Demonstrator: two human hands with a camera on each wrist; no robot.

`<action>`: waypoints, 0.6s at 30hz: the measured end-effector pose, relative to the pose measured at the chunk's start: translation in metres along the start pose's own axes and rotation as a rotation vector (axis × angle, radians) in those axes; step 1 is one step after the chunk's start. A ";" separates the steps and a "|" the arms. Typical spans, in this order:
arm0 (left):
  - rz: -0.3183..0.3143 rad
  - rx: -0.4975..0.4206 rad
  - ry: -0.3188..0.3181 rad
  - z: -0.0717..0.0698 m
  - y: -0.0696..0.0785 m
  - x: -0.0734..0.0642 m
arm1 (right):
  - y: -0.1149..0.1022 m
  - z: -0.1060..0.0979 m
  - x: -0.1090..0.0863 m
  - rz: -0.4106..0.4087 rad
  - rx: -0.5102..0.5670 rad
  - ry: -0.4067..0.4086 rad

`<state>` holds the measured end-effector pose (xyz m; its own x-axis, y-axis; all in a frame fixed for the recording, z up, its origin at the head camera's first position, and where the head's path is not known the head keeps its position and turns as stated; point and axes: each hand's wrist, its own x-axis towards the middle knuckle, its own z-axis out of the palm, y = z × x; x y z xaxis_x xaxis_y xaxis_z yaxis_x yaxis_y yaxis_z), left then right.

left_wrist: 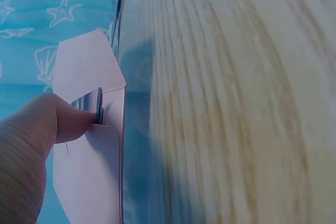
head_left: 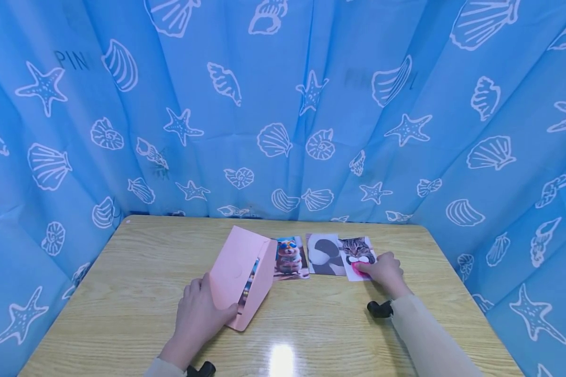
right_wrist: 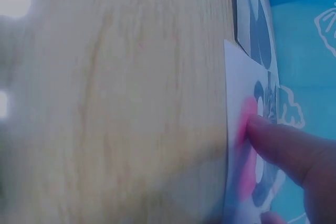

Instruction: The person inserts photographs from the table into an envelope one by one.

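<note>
My left hand (head_left: 200,309) grips a pink envelope (head_left: 238,262), tilted up off the table, its flap partly open. Colourful printed cards (head_left: 247,285) show in the opening; in the left wrist view the thumb (left_wrist: 73,120) lies over the envelope's edge against them. At the right, my right hand (head_left: 387,272) holds a cat picture card (head_left: 357,248) by its right side. The thumb (right_wrist: 268,135) lies across the pink patch on its front; most other fingers are hidden.
Left of the cat card lies a grey and white picture card (head_left: 326,254), their edges meeting. A hamster picture card (head_left: 290,259) lies beside it, close to the envelope. All are on a wooden table (head_left: 320,324), with a blue seashell curtain (head_left: 283,115) behind.
</note>
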<state>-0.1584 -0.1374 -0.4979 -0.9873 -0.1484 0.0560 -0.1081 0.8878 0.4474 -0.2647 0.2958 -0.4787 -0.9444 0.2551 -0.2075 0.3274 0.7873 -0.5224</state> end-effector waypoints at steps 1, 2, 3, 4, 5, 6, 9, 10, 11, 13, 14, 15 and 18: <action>0.002 0.000 0.001 0.000 0.000 0.000 | 0.001 0.001 0.000 0.002 0.013 0.005; 0.003 0.000 0.002 -0.001 0.000 0.000 | 0.001 0.002 0.000 0.002 0.024 0.012; 0.004 0.000 0.003 -0.001 0.000 -0.001 | 0.002 0.003 0.001 0.003 0.034 0.021; 0.006 0.001 0.005 -0.002 0.001 -0.001 | 0.003 0.004 0.001 0.003 0.042 0.031; 0.007 0.001 0.005 -0.002 0.001 -0.001 | 0.004 0.006 0.001 0.004 0.049 0.040; 0.007 0.002 0.004 -0.002 0.001 -0.001 | 0.004 0.007 0.001 0.004 0.054 0.048; 0.007 0.002 0.004 -0.003 0.002 -0.001 | 0.005 0.009 0.002 0.002 0.064 0.067; 0.008 0.002 0.004 -0.004 0.002 -0.002 | 0.005 0.009 0.002 0.000 0.063 0.070; 0.008 0.001 0.004 -0.004 0.002 -0.002 | 0.005 0.009 0.001 -0.001 0.062 0.072; 0.006 -0.001 0.004 -0.004 0.002 -0.002 | 0.005 0.009 0.001 0.000 0.065 0.076; 0.004 -0.002 0.004 -0.004 0.002 -0.002 | 0.005 0.008 0.001 0.002 0.069 0.075; 0.003 -0.003 0.003 -0.004 0.002 -0.002 | 0.005 0.008 0.000 0.004 0.075 0.075; 0.000 -0.001 0.007 -0.004 0.002 -0.002 | 0.004 0.005 -0.001 0.013 0.117 0.057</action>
<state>-0.1560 -0.1368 -0.4935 -0.9865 -0.1514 0.0625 -0.1078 0.8875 0.4481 -0.2626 0.2959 -0.4847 -0.9393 0.2989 -0.1686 0.3374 0.7142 -0.6133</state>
